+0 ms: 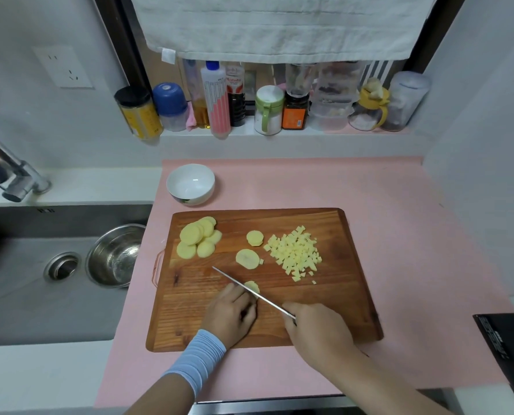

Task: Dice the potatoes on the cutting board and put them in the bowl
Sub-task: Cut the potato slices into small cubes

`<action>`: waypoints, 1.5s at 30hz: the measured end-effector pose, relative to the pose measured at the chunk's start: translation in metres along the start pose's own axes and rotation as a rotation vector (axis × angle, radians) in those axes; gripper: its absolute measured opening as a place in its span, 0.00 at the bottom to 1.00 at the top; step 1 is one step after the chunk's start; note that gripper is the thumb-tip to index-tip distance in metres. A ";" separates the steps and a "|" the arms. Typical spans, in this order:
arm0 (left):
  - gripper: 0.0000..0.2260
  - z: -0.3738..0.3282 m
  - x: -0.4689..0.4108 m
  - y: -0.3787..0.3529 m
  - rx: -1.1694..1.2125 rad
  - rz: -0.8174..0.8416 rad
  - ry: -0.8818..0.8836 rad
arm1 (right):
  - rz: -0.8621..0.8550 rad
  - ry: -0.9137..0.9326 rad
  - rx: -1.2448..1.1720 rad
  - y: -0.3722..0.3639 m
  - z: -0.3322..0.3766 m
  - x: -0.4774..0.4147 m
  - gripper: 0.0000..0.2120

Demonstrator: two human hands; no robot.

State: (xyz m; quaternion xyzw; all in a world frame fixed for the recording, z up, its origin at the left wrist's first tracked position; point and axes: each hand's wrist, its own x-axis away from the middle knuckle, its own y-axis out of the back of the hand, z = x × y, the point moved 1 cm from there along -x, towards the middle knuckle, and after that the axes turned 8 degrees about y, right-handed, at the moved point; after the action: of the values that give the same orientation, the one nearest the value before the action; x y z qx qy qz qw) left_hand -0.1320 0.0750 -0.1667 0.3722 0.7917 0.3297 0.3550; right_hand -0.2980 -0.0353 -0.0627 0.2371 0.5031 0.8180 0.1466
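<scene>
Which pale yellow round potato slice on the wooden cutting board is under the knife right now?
The slice nearest the person, held by the left hand beneath the steel knife; the two loose slices and the overlapping pile lie farther back, untouched.

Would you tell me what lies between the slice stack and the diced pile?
In the head view, a far slice and a near slice lie on the board between the stack and the dice.
</scene>
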 end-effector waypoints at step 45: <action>0.05 0.003 0.023 -0.002 0.047 -0.050 0.045 | 0.170 -0.083 -0.107 -0.007 0.008 -0.034 0.18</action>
State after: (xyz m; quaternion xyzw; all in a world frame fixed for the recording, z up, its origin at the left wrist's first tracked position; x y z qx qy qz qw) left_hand -0.1411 0.0936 -0.1774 0.3530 0.8161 0.3103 0.3363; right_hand -0.2646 -0.0422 -0.0737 0.3044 0.4301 0.8428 0.1099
